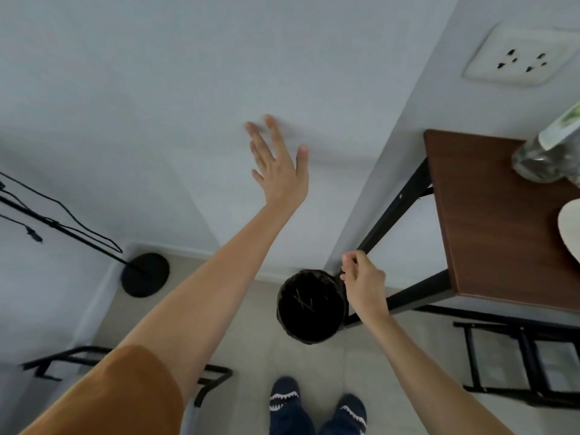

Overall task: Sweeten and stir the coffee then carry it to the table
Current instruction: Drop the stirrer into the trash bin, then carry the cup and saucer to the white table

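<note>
Soft, even, cool-toned light fills the room, bright enough to read everything, with faint diffuse shadows on the white wall (188,73) and no harsh glare. The wide-angle lens bends straight lines toward the edges, slanting the wall corner and stretching the socket plate (516,54) and the glass jar (546,152). The fingertips of the raised left hand (277,164) smear with motion blur, and the whole frame looks slightly soft.

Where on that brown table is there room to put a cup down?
The brown table looks bare along its left side, from the far corner by the wall down to the near front edge. The right side is crowded: a glass jar stands at the back and a pale round thing pokes in at the frame's edge.
</note>
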A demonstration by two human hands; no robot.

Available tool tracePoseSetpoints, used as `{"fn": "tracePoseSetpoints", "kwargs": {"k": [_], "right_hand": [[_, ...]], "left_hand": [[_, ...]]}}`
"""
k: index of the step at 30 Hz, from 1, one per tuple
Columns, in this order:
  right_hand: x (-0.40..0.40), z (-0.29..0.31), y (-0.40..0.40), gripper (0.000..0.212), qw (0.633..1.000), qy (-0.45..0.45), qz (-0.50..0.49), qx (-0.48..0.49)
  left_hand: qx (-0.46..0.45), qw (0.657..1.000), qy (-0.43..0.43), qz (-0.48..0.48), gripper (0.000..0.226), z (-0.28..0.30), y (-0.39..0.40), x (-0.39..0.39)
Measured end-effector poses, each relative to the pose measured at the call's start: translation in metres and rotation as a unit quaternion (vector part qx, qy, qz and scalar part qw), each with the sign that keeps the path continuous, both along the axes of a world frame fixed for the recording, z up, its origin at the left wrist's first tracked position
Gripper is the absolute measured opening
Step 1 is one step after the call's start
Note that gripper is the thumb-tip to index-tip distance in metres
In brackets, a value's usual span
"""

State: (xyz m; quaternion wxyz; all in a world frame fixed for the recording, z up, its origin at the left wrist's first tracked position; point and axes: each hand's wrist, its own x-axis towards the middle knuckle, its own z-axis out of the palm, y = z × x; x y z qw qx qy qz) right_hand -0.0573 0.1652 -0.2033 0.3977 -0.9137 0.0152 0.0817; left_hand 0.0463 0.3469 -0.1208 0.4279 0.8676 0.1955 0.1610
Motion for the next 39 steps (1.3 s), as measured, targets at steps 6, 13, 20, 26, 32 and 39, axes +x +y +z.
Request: {"fn": "tracePoseSetpoints", "kwargs": {"k": [6, 13, 20, 26, 32, 39], "right_hand": [[-0.002, 0.095, -0.001, 0.03, 0.99, -0.136, 0.031, 0.026], [-0.02, 0.199, -0.101, 0.016, 0.926, -0.373, -0.034, 0.049], [-0.046, 0.179, -0.262, 0.014, 0.907, -0.404, -0.115, -0.014], [-0.019, 0.145, -0.353, 0.007, 0.95, -0.248, -0.187, -0.021], [0.018, 0.155, -0.371, 0.014, 0.978, -0.039, -0.185, 0.082], [0.015, 0.154, -0.37, 0.021, 0.978, -0.003, -0.179, 0.103]], "left_hand": [[0.006, 1.0, 0.021, -0.011, 0.077, 0.028, -0.009, -0.012], [0.022, 0.987, -0.073, -0.14, 0.076, 0.099, -0.117, -0.043], [0.103, 0.957, 0.001, -0.272, 0.073, 0.085, -0.276, -0.086], [0.174, 0.932, 0.136, -0.288, 0.069, 0.056, -0.353, -0.084], [0.241, 0.918, 0.163, -0.268, 0.071, 0.053, -0.375, -0.082], [0.25, 0.91, 0.185, -0.273, 0.072, 0.056, -0.374, -0.088]]}}
